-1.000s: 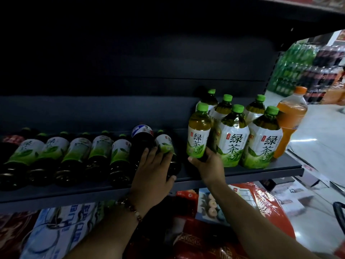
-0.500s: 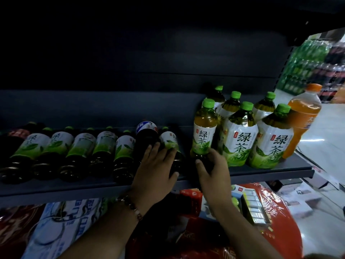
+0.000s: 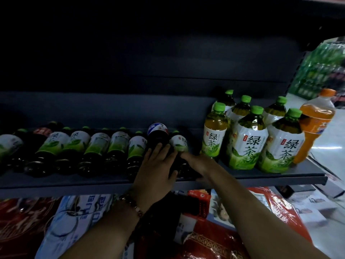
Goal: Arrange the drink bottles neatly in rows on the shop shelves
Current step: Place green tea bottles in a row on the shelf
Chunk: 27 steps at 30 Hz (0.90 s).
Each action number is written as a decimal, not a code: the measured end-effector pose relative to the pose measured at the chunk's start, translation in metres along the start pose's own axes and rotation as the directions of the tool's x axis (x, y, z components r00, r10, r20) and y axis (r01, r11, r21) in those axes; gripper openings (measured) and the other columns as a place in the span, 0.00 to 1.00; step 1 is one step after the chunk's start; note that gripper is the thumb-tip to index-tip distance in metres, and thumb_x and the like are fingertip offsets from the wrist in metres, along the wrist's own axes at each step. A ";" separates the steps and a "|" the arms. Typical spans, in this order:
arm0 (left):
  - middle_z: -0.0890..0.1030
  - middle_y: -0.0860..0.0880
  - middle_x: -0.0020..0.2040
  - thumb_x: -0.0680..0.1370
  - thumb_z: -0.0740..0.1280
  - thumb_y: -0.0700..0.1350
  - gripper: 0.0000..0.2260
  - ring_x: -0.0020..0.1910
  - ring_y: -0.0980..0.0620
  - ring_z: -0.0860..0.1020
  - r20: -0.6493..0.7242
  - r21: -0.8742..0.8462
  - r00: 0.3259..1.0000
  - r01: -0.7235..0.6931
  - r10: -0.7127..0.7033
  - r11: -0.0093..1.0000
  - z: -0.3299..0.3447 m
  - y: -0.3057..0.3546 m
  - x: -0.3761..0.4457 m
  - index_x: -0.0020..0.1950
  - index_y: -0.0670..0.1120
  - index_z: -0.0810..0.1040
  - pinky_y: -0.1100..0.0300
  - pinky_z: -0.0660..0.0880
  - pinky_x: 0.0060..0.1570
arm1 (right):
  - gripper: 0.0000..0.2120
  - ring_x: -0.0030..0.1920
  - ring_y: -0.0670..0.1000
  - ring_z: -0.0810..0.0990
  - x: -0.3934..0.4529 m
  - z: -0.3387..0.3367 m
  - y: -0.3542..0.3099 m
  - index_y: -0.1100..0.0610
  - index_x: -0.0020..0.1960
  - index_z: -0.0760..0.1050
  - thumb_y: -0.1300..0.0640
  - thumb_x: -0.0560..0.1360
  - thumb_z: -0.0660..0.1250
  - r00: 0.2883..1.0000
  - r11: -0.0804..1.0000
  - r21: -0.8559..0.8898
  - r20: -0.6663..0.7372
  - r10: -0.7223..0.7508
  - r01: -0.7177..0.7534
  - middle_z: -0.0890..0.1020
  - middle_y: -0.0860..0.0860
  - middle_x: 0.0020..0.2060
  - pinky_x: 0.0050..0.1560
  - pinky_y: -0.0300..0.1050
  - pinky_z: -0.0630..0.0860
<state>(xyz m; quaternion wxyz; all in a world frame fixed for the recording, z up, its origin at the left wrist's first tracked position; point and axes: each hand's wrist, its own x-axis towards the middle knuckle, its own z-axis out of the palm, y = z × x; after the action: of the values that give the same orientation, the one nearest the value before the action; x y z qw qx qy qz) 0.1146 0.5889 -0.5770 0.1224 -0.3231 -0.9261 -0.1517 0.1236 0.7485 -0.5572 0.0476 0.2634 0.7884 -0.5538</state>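
A dark shelf (image 3: pixel 74 186) carries a row of green tea bottles (image 3: pixel 97 146) lying on their sides, caps toward the back. Among them lies a cola bottle (image 3: pixel 157 130), and my left hand (image 3: pixel 155 169) rests on it with straight fingers. To its right lies one more green tea bottle (image 3: pixel 179 143); my right hand (image 3: pixel 196 162) wraps over its dark lower end. A small green tea bottle (image 3: pixel 214 135) stands upright just right of my hands. Beyond it stand several large green tea bottles (image 3: pixel 248 144) and an orange drink bottle (image 3: pixel 315 128).
Under the shelf lie red bags (image 3: pixel 205 242) and a white-and-blue pack (image 3: pixel 74 217). The shelf ends at the right by a shiny aisle floor (image 3: pixel 330 146), with stacked green bottle packs (image 3: pixel 317 71) farther off. The shelf's back panel is dark.
My right hand has let go of the upright small green tea bottle and moved left onto the lying green tea bottle. My left hand has stayed on the cola bottle.
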 end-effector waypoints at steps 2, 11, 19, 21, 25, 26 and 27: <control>0.58 0.51 0.79 0.80 0.60 0.54 0.27 0.79 0.47 0.50 -0.018 -0.047 1.000 0.004 -0.005 0.999 -0.001 0.002 -0.001 0.78 0.53 0.60 0.51 0.44 0.76 | 0.19 0.51 0.54 0.82 -0.009 -0.004 0.000 0.57 0.56 0.78 0.44 0.73 0.69 0.995 0.997 0.032 0.075 0.067 -0.070 0.83 0.54 0.53 0.49 0.49 0.81; 0.78 0.55 0.58 0.80 0.61 0.59 0.17 0.55 0.55 0.77 0.150 -0.606 0.938 0.337 -0.312 0.720 -0.014 0.036 -0.011 0.67 0.58 0.73 0.57 0.75 0.54 | 0.15 0.53 0.55 0.83 -0.049 -0.018 0.037 0.57 0.56 0.79 0.49 0.74 0.71 0.979 0.883 0.439 0.184 0.090 -0.164 0.84 0.57 0.52 0.51 0.52 0.81; 0.79 0.58 0.46 0.73 0.75 0.48 0.25 0.39 0.72 0.78 0.160 -0.846 0.935 0.294 -0.315 0.444 -0.010 0.044 -0.003 0.67 0.55 0.70 0.77 0.70 0.33 | 0.10 0.48 0.52 0.85 -0.073 -0.010 0.056 0.58 0.53 0.82 0.57 0.73 0.73 0.957 0.885 0.376 -0.020 -0.288 0.274 0.87 0.53 0.45 0.54 0.53 0.80; 0.79 0.58 0.48 0.70 0.77 0.48 0.31 0.43 0.68 0.79 0.089 -0.846 0.941 0.245 -0.328 0.474 -0.007 0.044 -0.001 0.69 0.57 0.67 0.73 0.74 0.38 | 0.11 0.49 0.50 0.85 -0.072 -0.007 0.054 0.55 0.55 0.81 0.62 0.73 0.73 0.916 0.850 0.343 -0.115 -0.384 0.399 0.86 0.51 0.47 0.52 0.49 0.80; 0.77 0.62 0.51 0.69 0.78 0.47 0.36 0.46 0.67 0.78 0.008 -0.798 0.934 0.221 -0.356 0.561 -0.003 0.045 0.010 0.71 0.55 0.63 0.68 0.76 0.44 | 0.18 0.53 0.43 0.82 -0.052 -0.002 0.052 0.46 0.56 0.79 0.62 0.71 0.74 0.809 0.796 0.189 -0.276 -0.519 0.575 0.84 0.44 0.50 0.53 0.43 0.79; 0.76 0.64 0.50 0.69 0.78 0.47 0.35 0.46 0.67 0.77 -0.005 -0.767 0.933 0.227 -0.359 0.600 -0.002 0.047 0.012 0.71 0.55 0.63 0.68 0.75 0.44 | 0.19 0.52 0.40 0.81 -0.045 -0.001 0.052 0.45 0.56 0.78 0.61 0.70 0.75 0.789 0.798 0.130 -0.312 -0.530 0.588 0.83 0.42 0.50 0.53 0.39 0.78; 0.76 0.63 0.51 0.70 0.77 0.48 0.34 0.47 0.64 0.78 -0.025 -0.730 0.933 0.228 -0.359 0.645 0.001 0.047 0.015 0.70 0.55 0.63 0.65 0.76 0.46 | 0.19 0.52 0.38 0.79 -0.039 0.001 0.051 0.44 0.57 0.77 0.61 0.70 0.75 0.775 0.811 0.065 -0.348 -0.528 0.581 0.82 0.41 0.50 0.52 0.36 0.76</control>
<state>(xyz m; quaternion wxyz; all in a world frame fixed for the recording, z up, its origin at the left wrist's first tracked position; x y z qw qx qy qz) 0.1326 0.6331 -0.5637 0.0379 -0.1762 -0.8194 -0.5442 0.1811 0.7463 -0.5868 -0.2665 0.1063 0.7783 -0.5585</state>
